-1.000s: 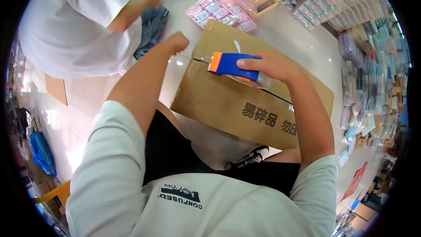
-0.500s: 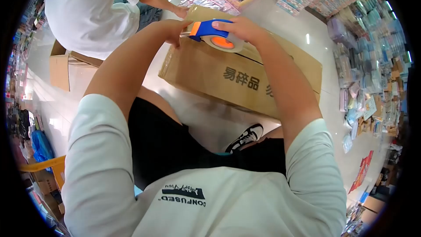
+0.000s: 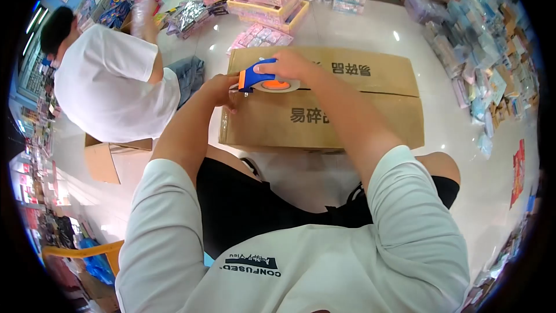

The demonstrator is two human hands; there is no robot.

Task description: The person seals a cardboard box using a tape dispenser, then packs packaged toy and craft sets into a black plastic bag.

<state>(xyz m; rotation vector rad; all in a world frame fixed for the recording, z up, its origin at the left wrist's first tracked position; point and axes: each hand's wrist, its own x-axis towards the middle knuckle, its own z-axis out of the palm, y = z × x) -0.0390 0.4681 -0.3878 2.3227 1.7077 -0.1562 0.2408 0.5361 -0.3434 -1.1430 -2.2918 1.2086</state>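
Observation:
A large cardboard box (image 3: 370, 119) with dark printed characters lies on the floor before me, its top flaps meeting along a lengthwise seam. My right hand (image 3: 289, 65) grips a blue and orange tape dispenser (image 3: 259, 76) over the seam near the box's left end. The dispenser carries a wide tape roll (image 3: 292, 85) with an orange hub. My left hand (image 3: 220, 90) rests at the box's left edge, just beside the dispenser's orange front. Its thumb and forefinger are apart; the other fingers are partly hidden, and any tape beneath them is hard to make out.
A person in a white shirt (image 3: 110, 81) crouches at the left, by an open carton (image 3: 101, 159). Beyond the box stand stacked yellow trays (image 3: 266, 8) and flat pink packs (image 3: 260, 37). Piled packaged goods (image 3: 492, 75) line the right side.
My view has shifted, showing more of the box top and the far floor. The other person's hand has left the box and is raised. My hands and the dispenser stay at its left end.

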